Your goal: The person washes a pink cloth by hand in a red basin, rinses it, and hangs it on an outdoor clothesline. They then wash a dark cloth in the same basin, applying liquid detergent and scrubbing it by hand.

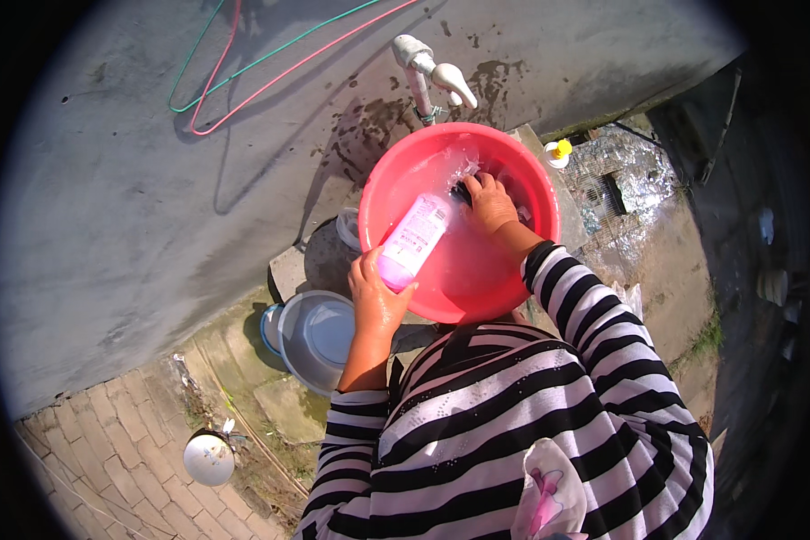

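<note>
My left hand point(379, 293) grips the lower end of a pink plastic bottle point(415, 236), which bears printed writing. The bottle lies slanted over a red plastic basin point(376, 185), its far end reaching into the cloudy water. Inside the basin at the right, my right hand point(491, 206) is in the splashing water, its fingers curled over a small black object point(460, 193). Most of that object is hidden by the fingers and foam, so its kind is unclear.
A tap point(449, 77) juts from the grey wall point(142, 202) above the basin. Green and pink hoses or cords point(226, 81) hang there. Below left sits a grey basin point(310, 344). A yellow-topped white item point(557, 154) stands right, beside a drain grate point(597, 189).
</note>
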Demonstrator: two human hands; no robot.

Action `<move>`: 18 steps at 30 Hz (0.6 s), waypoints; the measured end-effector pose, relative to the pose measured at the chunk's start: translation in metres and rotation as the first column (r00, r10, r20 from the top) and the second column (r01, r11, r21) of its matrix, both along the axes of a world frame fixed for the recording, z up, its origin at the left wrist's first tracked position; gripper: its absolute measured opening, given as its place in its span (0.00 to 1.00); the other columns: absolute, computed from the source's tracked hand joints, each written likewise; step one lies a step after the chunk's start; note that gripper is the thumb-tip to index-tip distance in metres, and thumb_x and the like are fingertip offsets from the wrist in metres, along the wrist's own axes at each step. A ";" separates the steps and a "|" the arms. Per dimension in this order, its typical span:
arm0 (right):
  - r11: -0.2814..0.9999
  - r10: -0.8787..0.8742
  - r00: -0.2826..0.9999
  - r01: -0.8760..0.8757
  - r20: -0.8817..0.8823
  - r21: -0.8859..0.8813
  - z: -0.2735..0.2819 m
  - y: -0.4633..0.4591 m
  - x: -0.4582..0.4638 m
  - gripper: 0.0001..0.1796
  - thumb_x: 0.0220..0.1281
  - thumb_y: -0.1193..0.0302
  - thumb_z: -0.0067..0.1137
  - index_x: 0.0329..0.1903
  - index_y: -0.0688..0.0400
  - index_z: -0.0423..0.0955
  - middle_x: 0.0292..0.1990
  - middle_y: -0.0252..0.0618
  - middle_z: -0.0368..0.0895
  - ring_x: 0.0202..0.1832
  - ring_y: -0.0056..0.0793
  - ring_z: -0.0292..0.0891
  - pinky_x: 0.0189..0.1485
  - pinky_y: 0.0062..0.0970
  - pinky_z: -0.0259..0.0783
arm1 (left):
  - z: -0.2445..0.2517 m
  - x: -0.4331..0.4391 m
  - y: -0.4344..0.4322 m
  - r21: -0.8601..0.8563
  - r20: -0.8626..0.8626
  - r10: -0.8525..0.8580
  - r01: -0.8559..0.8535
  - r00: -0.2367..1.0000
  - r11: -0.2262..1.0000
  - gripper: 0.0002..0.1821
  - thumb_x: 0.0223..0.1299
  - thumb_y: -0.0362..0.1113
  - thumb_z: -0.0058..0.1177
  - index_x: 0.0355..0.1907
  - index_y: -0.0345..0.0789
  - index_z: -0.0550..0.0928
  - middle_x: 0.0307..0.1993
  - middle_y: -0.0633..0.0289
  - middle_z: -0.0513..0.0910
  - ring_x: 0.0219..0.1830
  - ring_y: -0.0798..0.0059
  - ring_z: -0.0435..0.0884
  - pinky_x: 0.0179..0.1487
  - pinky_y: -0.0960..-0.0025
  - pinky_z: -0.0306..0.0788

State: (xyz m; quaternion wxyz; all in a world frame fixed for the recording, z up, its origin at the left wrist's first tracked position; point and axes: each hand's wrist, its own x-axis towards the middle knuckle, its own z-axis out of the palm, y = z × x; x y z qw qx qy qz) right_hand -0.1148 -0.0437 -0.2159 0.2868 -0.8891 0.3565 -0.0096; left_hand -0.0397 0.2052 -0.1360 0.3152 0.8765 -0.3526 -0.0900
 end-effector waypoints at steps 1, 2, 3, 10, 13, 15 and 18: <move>0.997 0.055 0.998 -0.053 -0.036 0.047 -0.005 0.004 0.002 0.29 0.55 0.68 0.63 0.61 0.57 0.68 0.64 0.51 0.62 0.64 0.52 0.62 0.64 0.42 0.67 | -0.001 0.000 0.000 -0.010 0.025 0.008 -0.008 1.000 1.000 0.48 0.29 0.32 0.76 0.60 0.37 0.66 0.54 0.48 0.69 0.57 0.46 0.68 0.61 0.51 0.64; 0.974 -0.066 0.987 0.033 0.144 0.222 -0.008 0.007 0.005 0.23 0.55 0.72 0.60 0.56 0.56 0.73 0.62 0.50 0.65 0.59 0.50 0.69 0.62 0.41 0.68 | -0.002 0.001 0.000 -0.004 0.029 0.013 -0.013 0.999 1.000 0.48 0.29 0.32 0.76 0.60 0.37 0.66 0.54 0.48 0.69 0.57 0.46 0.69 0.61 0.50 0.65; 0.908 -0.153 0.951 0.027 0.270 0.418 -0.007 0.012 0.007 0.22 0.55 0.73 0.59 0.55 0.57 0.73 0.61 0.50 0.67 0.58 0.50 0.69 0.62 0.40 0.68 | -0.004 0.001 0.000 0.012 0.015 0.022 -0.023 1.000 1.000 0.48 0.29 0.32 0.76 0.60 0.37 0.66 0.54 0.49 0.69 0.57 0.46 0.69 0.61 0.50 0.65; 0.857 0.287 0.746 -0.481 0.601 0.187 0.066 0.107 0.005 0.25 0.58 0.73 0.56 0.60 0.54 0.69 0.61 0.47 0.69 0.64 0.45 0.64 0.69 0.45 0.55 | -0.018 0.004 -0.005 -0.097 0.069 0.008 -0.001 0.998 0.995 0.41 0.41 0.37 0.69 0.60 0.33 0.65 0.52 0.45 0.71 0.54 0.45 0.71 0.60 0.50 0.65; 0.861 0.403 0.766 -0.503 0.500 0.078 0.066 0.120 0.008 0.27 0.62 0.66 0.57 0.64 0.52 0.64 0.64 0.45 0.66 0.68 0.43 0.60 0.72 0.53 0.47 | -0.019 0.005 -0.005 -0.134 0.063 0.077 -0.068 0.995 0.989 0.43 0.44 0.38 0.68 0.64 0.33 0.63 0.51 0.45 0.71 0.54 0.44 0.71 0.60 0.49 0.65; 0.872 0.424 0.820 -0.485 0.384 0.073 0.048 0.099 0.020 0.27 0.63 0.65 0.57 0.64 0.52 0.64 0.64 0.44 0.67 0.68 0.43 0.60 0.71 0.54 0.47 | -0.017 0.003 -0.004 -0.002 0.009 0.117 -0.117 0.993 0.993 0.49 0.38 0.35 0.71 0.67 0.36 0.62 0.52 0.46 0.69 0.55 0.45 0.70 0.61 0.49 0.65; 0.974 0.148 0.934 -0.194 0.325 0.114 0.020 0.063 0.036 0.22 0.63 0.69 0.57 0.59 0.55 0.68 0.59 0.47 0.71 0.62 0.51 0.67 0.64 0.40 0.64 | -0.014 0.001 -0.002 0.008 0.003 0.092 -0.092 0.996 0.996 0.54 0.33 0.33 0.74 0.69 0.39 0.60 0.53 0.48 0.67 0.56 0.46 0.69 0.62 0.50 0.65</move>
